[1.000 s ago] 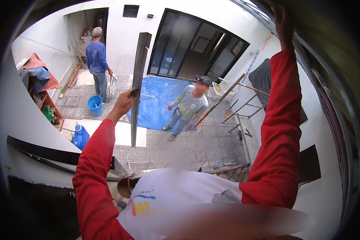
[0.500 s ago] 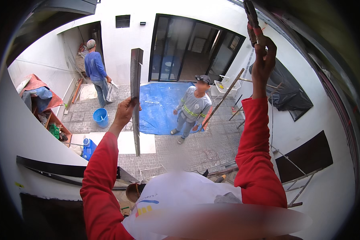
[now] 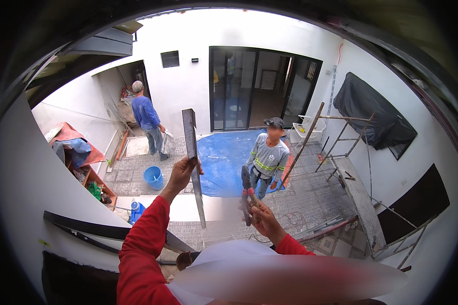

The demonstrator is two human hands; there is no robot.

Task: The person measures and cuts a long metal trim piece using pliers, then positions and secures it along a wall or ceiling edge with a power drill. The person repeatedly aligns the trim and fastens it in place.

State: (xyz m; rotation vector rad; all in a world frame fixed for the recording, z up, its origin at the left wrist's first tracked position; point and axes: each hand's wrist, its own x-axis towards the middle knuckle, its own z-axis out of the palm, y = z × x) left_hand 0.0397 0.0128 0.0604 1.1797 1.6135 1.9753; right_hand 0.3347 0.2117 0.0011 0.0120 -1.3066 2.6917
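Note:
My left hand (image 3: pixel 180 173), in a red sleeve, grips an upright dark metal bar (image 3: pixel 193 147) with an angled profile. To its right, my right hand (image 3: pixel 262 218) holds a dark tool with red parts (image 3: pixel 247 190), apparently pliers, raised upright before my chest. Beyond the tool, on the ground below, a person in a grey shirt with reflective bands (image 3: pixel 269 157) stands at the edge of a blue tarp (image 3: pixel 216 155).
A person in blue (image 3: pixel 147 114) holds a white sack near a blue bucket (image 3: pixel 153 178). A metal scaffold (image 3: pixel 346 140) and a concrete-coloured plank (image 3: pixel 359 208) stand at the right. A shelf with cloths (image 3: pixel 81 152) is left. Roof framing (image 3: pixel 412 86) curves overhead.
My right hand has come down from high at the right to chest level with the tool. My left hand and the bar now appear lower and farther right as the view has shifted.

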